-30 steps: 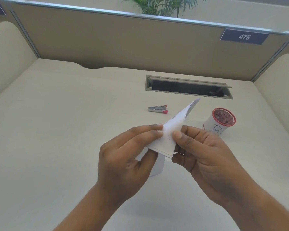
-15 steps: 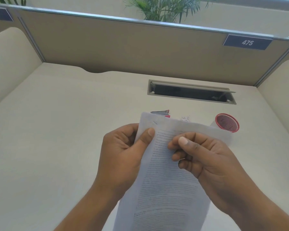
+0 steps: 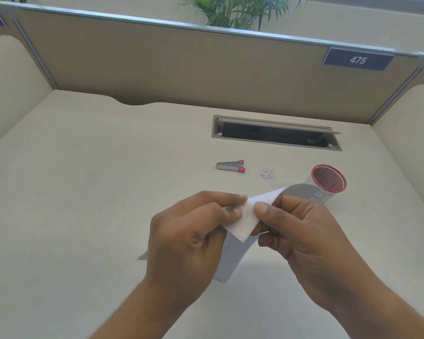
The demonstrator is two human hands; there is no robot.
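Note:
Both hands hold a stack of white paper sheets (image 3: 245, 222) above the desk, at its stapled corner. My left hand (image 3: 189, 238) pinches the corner from the left with thumb and fingertips. My right hand (image 3: 301, 238) pinches it from the right, thumb on top. Small staple marks show on the corner between the two thumbs. The rest of the sheets bends away, one part curling toward the back right and another hanging down between the hands.
A small silver stapler with red ends (image 3: 230, 165) lies on the beige desk (image 3: 83, 192) beyond the hands. A little heap of loose staples (image 3: 268, 174) lies right of it. A red-rimmed mesh cup (image 3: 328, 178) stands at the right. A cable slot (image 3: 275, 133) opens at the back.
Half a second ago the printed page was spread flat toward me. Now the sheets are folded back, and both hands pinch the stapled corner again as one second ago.

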